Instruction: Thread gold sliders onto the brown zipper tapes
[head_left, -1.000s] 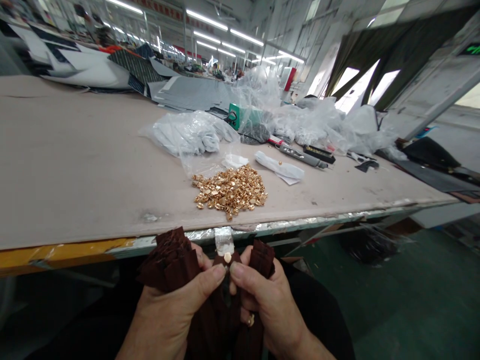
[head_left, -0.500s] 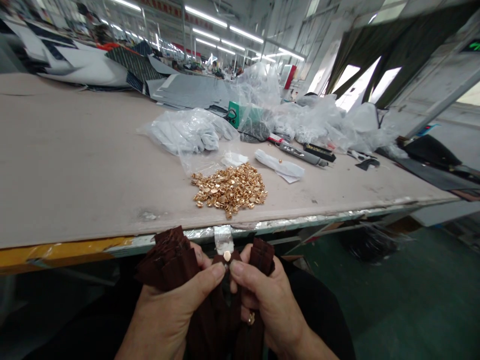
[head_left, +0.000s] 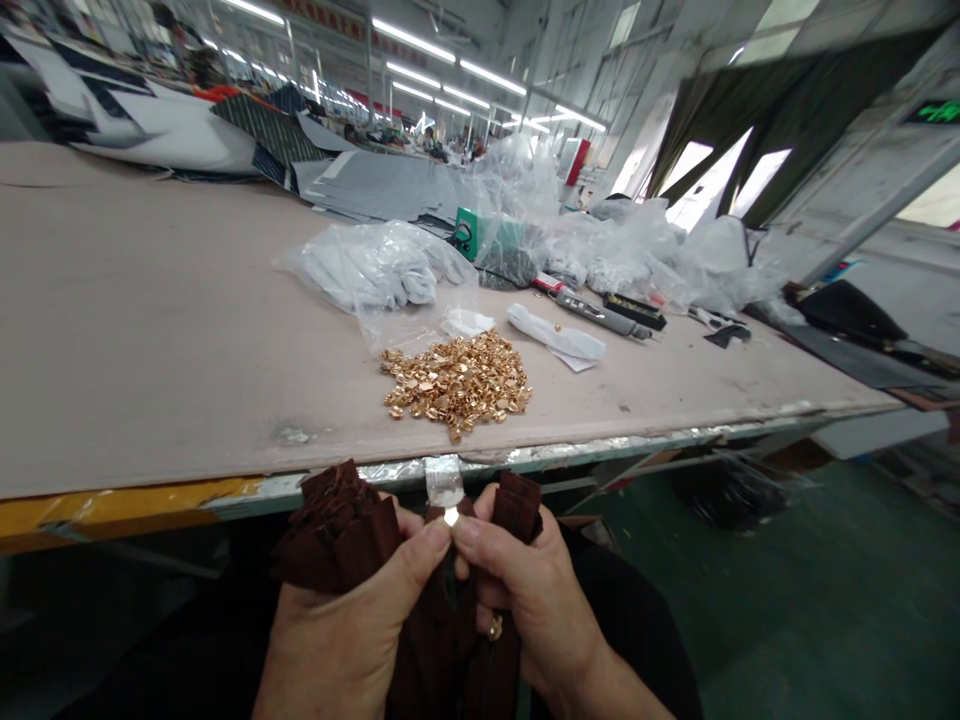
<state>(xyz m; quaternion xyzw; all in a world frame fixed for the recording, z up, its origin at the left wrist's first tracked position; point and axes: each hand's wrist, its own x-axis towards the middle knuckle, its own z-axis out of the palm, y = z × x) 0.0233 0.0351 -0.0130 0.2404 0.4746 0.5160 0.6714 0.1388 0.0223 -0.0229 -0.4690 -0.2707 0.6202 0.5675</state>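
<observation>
My left hand (head_left: 352, 630) and my right hand (head_left: 525, 590) are both closed around a bundle of dark brown zipper tapes (head_left: 341, 525), held below the table's front edge. The thumbs meet at a small gold slider (head_left: 450, 516) sitting on the top of one tape. A second gold piece (head_left: 495, 628) shows lower down by my right fingers. On the table just beyond lies a pile of several gold sliders (head_left: 454, 385).
The long beige table (head_left: 150, 330) has a worn, taped front edge (head_left: 525, 458). Behind the pile lie clear plastic bags (head_left: 375, 265), a white packet (head_left: 559, 338), a grey tool (head_left: 600, 315), a green box (head_left: 476, 232) and stacked grey fabric (head_left: 375, 185). Green floor lies to the right.
My hands have stayed together on the tapes; the thumbs have closed a little more over the gold slider. The view has shifted slightly.
</observation>
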